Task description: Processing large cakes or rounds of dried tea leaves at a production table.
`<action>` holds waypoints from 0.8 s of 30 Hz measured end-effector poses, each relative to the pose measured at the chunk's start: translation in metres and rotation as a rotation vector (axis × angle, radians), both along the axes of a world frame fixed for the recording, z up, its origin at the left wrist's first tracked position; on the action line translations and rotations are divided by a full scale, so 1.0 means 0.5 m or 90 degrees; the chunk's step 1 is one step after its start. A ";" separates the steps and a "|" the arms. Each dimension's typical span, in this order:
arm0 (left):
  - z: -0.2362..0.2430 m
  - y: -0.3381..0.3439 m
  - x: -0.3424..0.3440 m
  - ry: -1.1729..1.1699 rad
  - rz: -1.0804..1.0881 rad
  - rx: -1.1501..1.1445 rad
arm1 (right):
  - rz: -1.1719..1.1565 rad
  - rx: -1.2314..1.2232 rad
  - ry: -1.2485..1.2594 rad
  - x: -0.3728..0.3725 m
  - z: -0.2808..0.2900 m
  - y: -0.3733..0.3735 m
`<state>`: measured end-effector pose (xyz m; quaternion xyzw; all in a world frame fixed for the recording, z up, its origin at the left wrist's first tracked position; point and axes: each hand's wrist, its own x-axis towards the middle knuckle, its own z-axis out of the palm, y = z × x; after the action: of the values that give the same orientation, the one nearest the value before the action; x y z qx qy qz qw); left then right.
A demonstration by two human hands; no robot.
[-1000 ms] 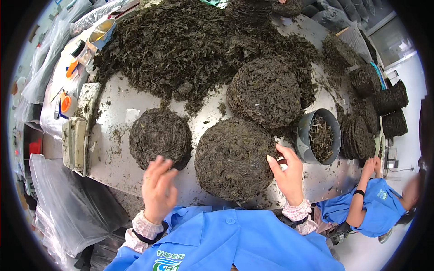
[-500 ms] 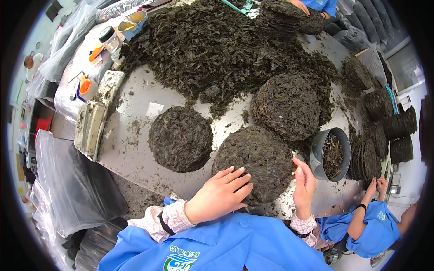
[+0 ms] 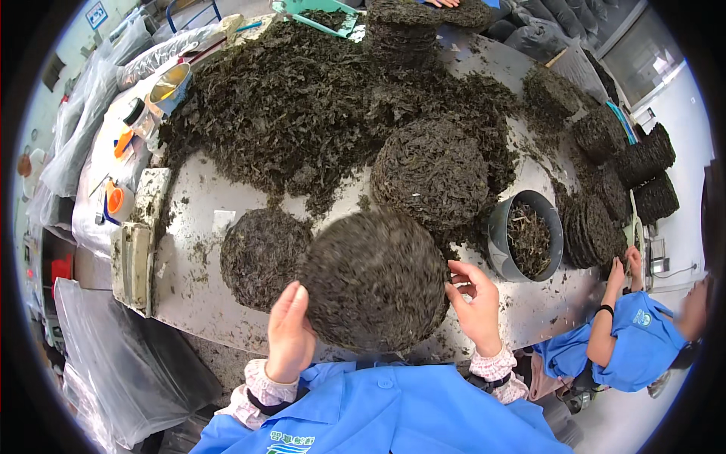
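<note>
My left hand (image 3: 293, 333) grips the left edge of a large round, dark seaweed cake (image 3: 372, 280), its fingers together against the rim. On the opposite edge, my right hand (image 3: 473, 303) holds the same cake with fingertips and thumb. The cake is blurred by motion. A smaller seaweed cake (image 3: 261, 257) lies to its left, partly behind it. Another thick cake (image 3: 429, 170) sits just beyond it. To the right stands a grey round container (image 3: 529, 238) with seaweed scraps inside.
A broad heap of loose seaweed (image 3: 280, 106) covers the back of the metal table (image 3: 204, 265). Jars and tools (image 3: 121, 200) line the left side. Stacked cakes (image 3: 643, 166) stand right. A co-worker (image 3: 635, 333) works at the right; another's hand (image 3: 446, 3) shows at the back.
My left hand has moved from over the cake's top to its left edge. The cake is now blurred and shifted, held between both hands. The camera view has swung slightly.
</note>
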<state>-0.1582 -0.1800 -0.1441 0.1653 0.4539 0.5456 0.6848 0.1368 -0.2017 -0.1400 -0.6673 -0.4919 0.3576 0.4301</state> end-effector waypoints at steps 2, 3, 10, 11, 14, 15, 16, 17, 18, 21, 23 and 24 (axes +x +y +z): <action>0.002 0.000 0.005 -0.030 -0.044 0.017 | 0.001 0.009 -0.017 -0.003 0.004 -0.004; 0.007 -0.002 0.004 -0.030 -0.049 0.015 | 0.005 0.013 -0.036 -0.004 0.005 -0.005; 0.010 -0.006 0.002 0.016 -0.090 0.054 | 0.009 0.129 -0.263 -0.021 0.024 0.002; 0.009 -0.006 0.002 0.025 -0.082 0.052 | 0.014 0.211 -0.416 -0.024 0.032 0.006; 0.014 -0.009 0.008 0.046 -0.068 0.043 | 0.027 0.251 -0.369 -0.040 0.051 0.012; 0.015 -0.007 0.007 0.046 -0.072 0.037 | 0.025 0.244 -0.369 -0.045 0.055 0.011; 0.014 0.000 0.006 0.038 -0.092 0.054 | 0.036 0.206 -0.281 -0.049 0.057 0.010; 0.015 0.005 0.005 0.030 -0.107 0.071 | 0.050 0.169 -0.191 -0.052 0.060 0.007; 0.015 0.005 0.006 0.031 -0.106 0.065 | 0.052 0.163 -0.189 -0.053 0.069 0.000; 0.013 0.011 0.006 0.028 -0.096 0.072 | 0.226 0.011 -0.057 -0.052 0.099 -0.016; 0.013 0.015 0.008 0.032 -0.097 0.076 | 0.271 0.051 -0.101 -0.046 0.093 -0.031; 0.014 0.017 0.011 0.035 -0.098 0.082 | 0.315 0.093 -0.148 -0.043 0.091 -0.040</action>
<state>-0.1525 -0.1716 -0.1370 0.2586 0.4222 0.5146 0.7000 0.1152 -0.2217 -0.0947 -0.5306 -0.7102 0.3368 0.3172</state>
